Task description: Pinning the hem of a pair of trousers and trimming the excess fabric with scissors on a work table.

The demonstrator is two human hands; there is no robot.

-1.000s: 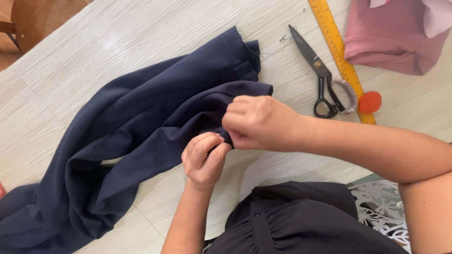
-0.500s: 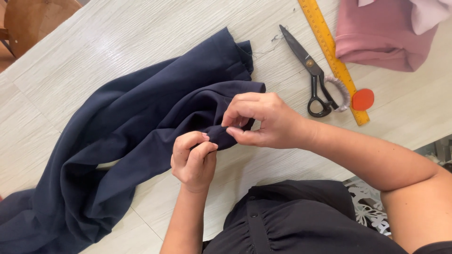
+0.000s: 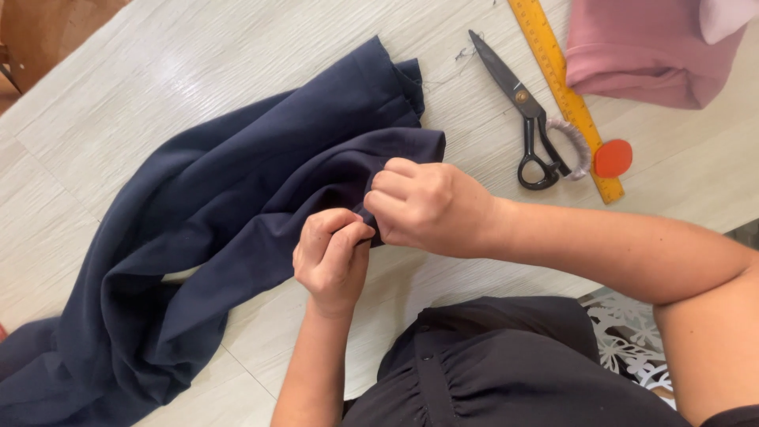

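A soft, matte navy cloth [image 3: 237, 229] lies rumpled in long folds on the pale wood-grain surface [image 3: 182, 71], trailing from the two hands away to the left and down toward the near left corner. The left hand [image 3: 332, 257] is curled tight, its fingertips pinching a small fold at the cloth's edge; the right hand [image 3: 431, 205] is closed the same way on the same edge, its knuckles just touching the left hand's fingers. Above the right hand the cloth ends in a gathered, slightly ruffled hem. Further up and to the right of that hand lie black-handled scissors [image 3: 526, 119] with long dark metal blades, shut, tips pointing away; one handle loop is wrapped in a pale cord. Just beside them runs a straight yellow ruler [image 3: 553, 63], laid at a slant, with a flat round orange disc [image 3: 613, 158] touching its near end. Beyond the ruler sits a folded dusty-pink fabric [image 3: 648, 47], thick and smooth. Bare surface lies open above the cloth to the far left and below the right forearm; the surface's near edge falls just under the right arm, by the person's black gathered garment [image 3: 506, 372].
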